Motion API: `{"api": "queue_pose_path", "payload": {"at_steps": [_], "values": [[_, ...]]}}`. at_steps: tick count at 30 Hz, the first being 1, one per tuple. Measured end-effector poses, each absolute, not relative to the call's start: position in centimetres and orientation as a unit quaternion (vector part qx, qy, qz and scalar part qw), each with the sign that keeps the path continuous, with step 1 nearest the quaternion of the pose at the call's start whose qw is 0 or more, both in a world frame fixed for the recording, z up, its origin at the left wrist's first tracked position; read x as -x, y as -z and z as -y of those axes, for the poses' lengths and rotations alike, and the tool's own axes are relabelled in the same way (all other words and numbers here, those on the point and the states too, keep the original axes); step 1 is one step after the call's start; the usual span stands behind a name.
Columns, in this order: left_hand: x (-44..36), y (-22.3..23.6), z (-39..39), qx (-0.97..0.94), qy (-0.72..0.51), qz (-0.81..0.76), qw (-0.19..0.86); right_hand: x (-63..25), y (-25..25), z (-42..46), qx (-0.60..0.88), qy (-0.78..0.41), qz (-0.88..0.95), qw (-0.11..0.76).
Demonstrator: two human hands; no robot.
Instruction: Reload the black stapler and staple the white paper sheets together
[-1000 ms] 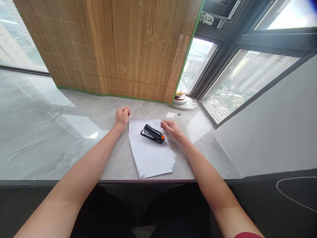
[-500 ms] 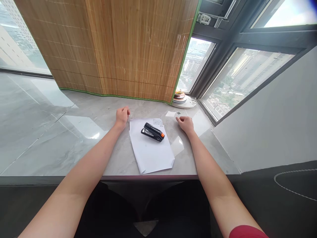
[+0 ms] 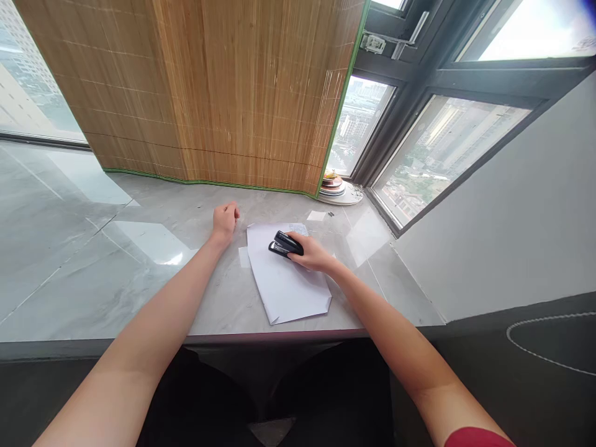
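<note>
A black stapler [image 3: 285, 243] is over the upper part of the white paper sheets [image 3: 291, 288], its jaws pointing left. My right hand [image 3: 311, 251] is wrapped round its rear end, thumb below and fingers on top. Whether the stapler still touches the paper I cannot tell. To the left of the sheets, my left hand [image 3: 226, 219] rests on the grey marble-look ledge [image 3: 212, 298], curled into a loose fist. Nothing shows in that fist. One lower corner of the paper is folded, and some print shows near its top edge.
Several stacked plates [image 3: 339, 191] stand in the window corner. Two small dark strips, perhaps staples [image 3: 331, 214], lie beside the paper's top right. A bamboo blind [image 3: 209, 93] hangs down to the ledge's back. A white wall [image 3: 493, 205] bounds the right side.
My right hand has moved left from the bare ledge and taken hold of the stapler's rear end. My left hand stays in its loose fist. The view has shifted slightly.
</note>
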State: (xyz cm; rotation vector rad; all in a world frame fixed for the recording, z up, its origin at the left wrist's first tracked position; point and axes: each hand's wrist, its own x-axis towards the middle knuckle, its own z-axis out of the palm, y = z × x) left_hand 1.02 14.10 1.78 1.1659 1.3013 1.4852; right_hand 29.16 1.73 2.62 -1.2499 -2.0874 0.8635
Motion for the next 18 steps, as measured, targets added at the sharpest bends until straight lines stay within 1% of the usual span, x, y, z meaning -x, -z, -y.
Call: {"api": "queue_pose_path", "payload": {"at_steps": [4, 8, 11, 13, 15, 16, 17, 18], "values": [[-1.0, -2.0, -13.9, -0.456, -0.591, -0.519, 0.417, -34.5, -2.3, -1.0, 0.532, -0.284, 0.735, 0.311], [-1.2, -2.1, -13.9, -0.452, -0.591, -0.52, 0.419, -38.9, -2.5, 0.8, 0.594, -0.259, 0.697, 0.306], [-1.2, -2.1, -13.9, -0.46, -0.591, -0.515, 0.417, -40.7, -2.9, 1.5, 0.584, -0.272, 0.695, 0.321], [-1.2, -2.0, -14.0, -0.461, -0.591, -0.516, 0.415, -42.0, -3.1, 1.1, 0.574, -0.277, 0.68, 0.364], [-1.2, -2.0, -14.0, -0.457, -0.591, -0.52, 0.415, -43.7, -3.0, 0.2, 0.615, -0.22, 0.636, 0.41], [-1.1, -2.0, -14.0, -0.454, -0.591, -0.521, 0.416, -44.6, -2.8, -0.3, 0.657, -0.17, 0.609, 0.411], [-1.1, -2.0, -14.0, -0.453, -0.591, -0.52, 0.417, -45.5, -2.6, -0.7, 0.704, -0.117, 0.583, 0.388], [-1.1, -1.9, -14.1, -0.453, -0.592, -0.52, 0.418, -46.4, -2.2, -1.0, 0.745, -0.072, 0.564, 0.348]]}}
